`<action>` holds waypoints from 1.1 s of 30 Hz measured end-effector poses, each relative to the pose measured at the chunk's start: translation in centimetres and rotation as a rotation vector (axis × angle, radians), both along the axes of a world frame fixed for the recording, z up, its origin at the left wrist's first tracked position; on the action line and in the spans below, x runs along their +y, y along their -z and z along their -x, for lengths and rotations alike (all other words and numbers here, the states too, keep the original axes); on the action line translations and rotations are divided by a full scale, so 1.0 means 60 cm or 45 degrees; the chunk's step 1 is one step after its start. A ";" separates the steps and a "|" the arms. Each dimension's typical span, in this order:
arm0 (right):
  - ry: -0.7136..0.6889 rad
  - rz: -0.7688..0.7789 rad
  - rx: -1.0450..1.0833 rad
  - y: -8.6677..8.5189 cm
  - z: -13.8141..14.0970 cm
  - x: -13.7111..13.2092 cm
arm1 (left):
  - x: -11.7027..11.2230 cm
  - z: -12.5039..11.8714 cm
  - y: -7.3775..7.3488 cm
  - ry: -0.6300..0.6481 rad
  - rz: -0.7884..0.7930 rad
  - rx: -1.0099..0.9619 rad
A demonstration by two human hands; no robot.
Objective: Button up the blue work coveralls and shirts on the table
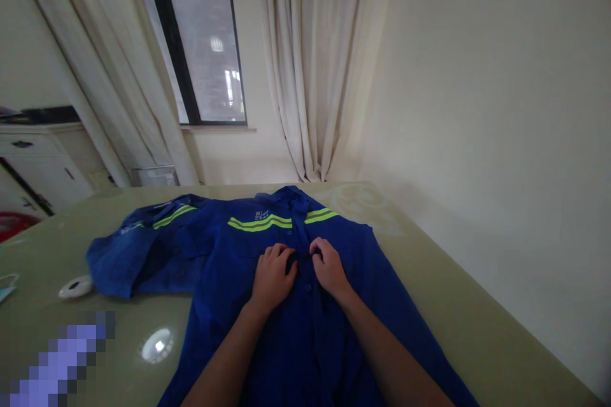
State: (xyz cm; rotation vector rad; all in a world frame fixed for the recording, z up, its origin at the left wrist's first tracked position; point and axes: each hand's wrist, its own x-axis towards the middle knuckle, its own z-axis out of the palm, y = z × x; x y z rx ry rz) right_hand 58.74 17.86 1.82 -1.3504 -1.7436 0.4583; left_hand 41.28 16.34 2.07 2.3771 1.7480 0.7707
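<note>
A blue work shirt (382, 292) with yellow-green reflective stripes lies spread face up on a glossy pale-green table (482, 324). My left hand (272, 276) and my right hand (328, 267) rest side by side on the shirt's chest, at the button placket. Both hands have their fingers curled and pinched on the placket fabric near a button. One sleeve (138, 248) is bunched out to the left.
A small white object (75, 287) lies on the table left of the sleeve, and a face mask (7, 286) sits at the left edge. Behind the table are cream curtains (310, 63), a dark window (200, 32) and a white cabinet (42, 165). The wall stands close on the right.
</note>
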 end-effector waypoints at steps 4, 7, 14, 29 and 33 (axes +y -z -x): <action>0.132 0.034 -0.047 -0.004 0.007 -0.007 | 0.004 -0.004 -0.002 -0.100 0.065 0.051; 0.227 0.017 -0.137 -0.003 0.015 -0.016 | 0.007 -0.004 -0.004 -0.106 0.114 0.057; 0.335 0.141 -0.369 -0.001 0.025 -0.021 | 0.006 0.002 -0.004 0.038 0.033 -0.172; -0.058 -0.081 0.172 0.010 0.004 -0.009 | 0.009 -0.017 0.008 0.031 0.042 -0.556; -0.055 -0.145 0.174 0.011 0.006 -0.010 | 0.010 -0.015 0.012 0.042 -0.012 -0.532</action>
